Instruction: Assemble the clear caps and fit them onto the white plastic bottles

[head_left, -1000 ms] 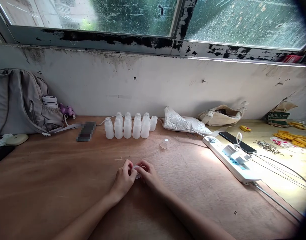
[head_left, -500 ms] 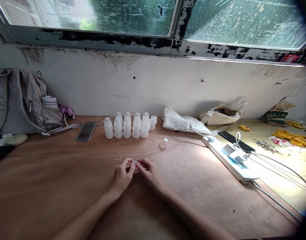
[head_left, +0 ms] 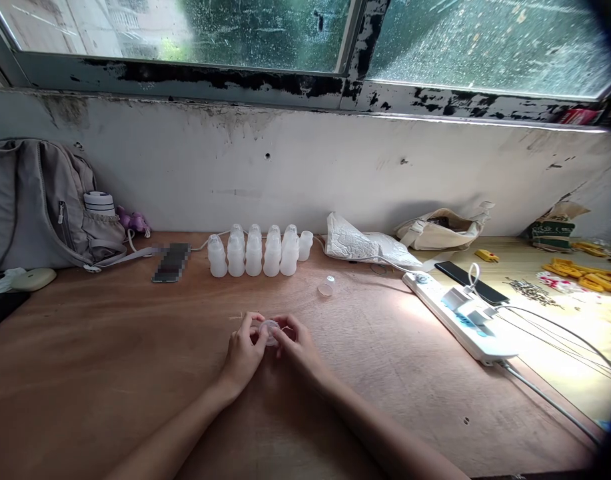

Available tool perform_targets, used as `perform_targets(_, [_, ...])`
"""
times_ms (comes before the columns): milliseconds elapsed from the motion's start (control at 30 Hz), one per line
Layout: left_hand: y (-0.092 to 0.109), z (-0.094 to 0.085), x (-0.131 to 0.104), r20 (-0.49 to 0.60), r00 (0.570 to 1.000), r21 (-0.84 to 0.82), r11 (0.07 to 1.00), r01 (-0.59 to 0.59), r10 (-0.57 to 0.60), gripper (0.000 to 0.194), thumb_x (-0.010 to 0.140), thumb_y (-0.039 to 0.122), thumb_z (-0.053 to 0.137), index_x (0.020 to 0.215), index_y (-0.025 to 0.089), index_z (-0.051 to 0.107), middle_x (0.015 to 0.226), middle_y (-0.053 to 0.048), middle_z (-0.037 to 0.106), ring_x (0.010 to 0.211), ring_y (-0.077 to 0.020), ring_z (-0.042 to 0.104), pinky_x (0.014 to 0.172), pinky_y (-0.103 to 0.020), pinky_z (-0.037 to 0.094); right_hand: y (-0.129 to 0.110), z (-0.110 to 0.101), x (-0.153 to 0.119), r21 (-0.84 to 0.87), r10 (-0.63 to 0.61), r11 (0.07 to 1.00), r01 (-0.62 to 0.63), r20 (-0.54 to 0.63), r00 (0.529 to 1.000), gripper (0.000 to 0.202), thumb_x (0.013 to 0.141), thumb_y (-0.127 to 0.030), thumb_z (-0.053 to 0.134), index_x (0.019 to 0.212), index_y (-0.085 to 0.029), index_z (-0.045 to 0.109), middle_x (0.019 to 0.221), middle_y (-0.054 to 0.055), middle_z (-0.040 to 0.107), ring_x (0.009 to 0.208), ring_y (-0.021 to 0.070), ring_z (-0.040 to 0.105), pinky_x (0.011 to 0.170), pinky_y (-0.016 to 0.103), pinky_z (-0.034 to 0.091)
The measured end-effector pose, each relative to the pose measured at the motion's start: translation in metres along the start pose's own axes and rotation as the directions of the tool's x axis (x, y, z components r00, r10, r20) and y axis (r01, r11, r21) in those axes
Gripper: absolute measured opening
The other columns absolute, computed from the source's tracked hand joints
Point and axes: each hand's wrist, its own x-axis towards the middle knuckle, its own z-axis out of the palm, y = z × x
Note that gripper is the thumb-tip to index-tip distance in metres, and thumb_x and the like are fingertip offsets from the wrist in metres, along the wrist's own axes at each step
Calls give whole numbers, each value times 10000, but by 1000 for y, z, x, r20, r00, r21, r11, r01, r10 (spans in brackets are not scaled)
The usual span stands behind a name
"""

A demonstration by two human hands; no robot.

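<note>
Between my two hands is a small clear round plastic piece (head_left: 270,331), gripped near the middle of the table. My left hand (head_left: 244,353) pinches its left side with thumb and forefinger. On the opposite side, the fingers of my right hand (head_left: 296,347) close on its rim. Ahead of them stand several frosted white bottles (head_left: 254,251) with clear domed tops, in a cluster by the wall. A shorter frosted bottle (head_left: 306,246) without a dome stands at their right end. A clear dome-like cap (head_left: 326,287) lies on the wood to the right of my hands.
A white power strip (head_left: 465,320) with plugged chargers and cables lies at the right, beside a black phone (head_left: 471,283). White padded packaging (head_left: 368,248) and a beige pouch (head_left: 440,230) rest along the wall. A grey backpack (head_left: 40,200) and a pixelated dark phone-like slab (head_left: 171,263) are at the left.
The clear round piece has tilted so that its circular face shows more plainly. My fingers have shifted slightly around it; both hands stay in nearly the same place.
</note>
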Motion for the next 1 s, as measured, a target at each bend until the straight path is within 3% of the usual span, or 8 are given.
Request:
perform_targets(100, [-1,-1,2,9,1000,1,1000,16,-16,163,824,316,382,915,218,474,669,16,636,567,-131,597,547,-219,432,2,-2,2,39,9,999,-10,11,1000,203,731,-334,548,844,-166,535,730,6,552,476,88,502,396,216,440])
perform_targets(267, [-3,-3,6,1,996,125,988,-88,89,175,803,319,414,782,203,544,751,-9,619,626,-133,585,622,-243,455,0,-7,2,-161,-105,981,104,0,994,209,763,-311,519,887,-171,612,782,33,562,601,108,513,461,198,446])
perform_targets(400, [-6,-4,9,42,995,38,995,-91,89,195,793,317,423,812,185,565,787,-33,609,693,-146,582,621,-243,472,-3,-8,3,-188,-70,980,70,6,998,220,760,-311,520,908,-167,596,732,20,563,575,104,510,462,199,440])
perform_targets(500, [-7,-3,9,58,997,-12,999,-53,53,189,780,328,445,780,176,559,750,-29,606,672,-144,580,590,-232,468,-4,-7,3,-186,-9,983,13,23,1000,200,762,-332,505,821,-155,578,634,-3,545,500,97,478,409,198,401])
perform_targets(700, [-4,-2,6,88,996,-42,999,-9,12,159,765,321,452,702,184,501,632,16,564,579,-119,541,521,-203,429,-6,-8,3,-257,-115,959,118,26,993,130,754,-242,500,695,-151,572,616,-12,540,562,100,463,519,210,378])
perform_targets(1000, [-2,1,3,83,996,-27,1000,14,-12,144,742,289,464,645,188,431,526,61,464,464,-87,471,464,-188,378,-1,-7,2,-265,-106,957,115,48,993,102,725,-187,481,679,-152,565,612,-22,533,571,99,452,523,201,352])
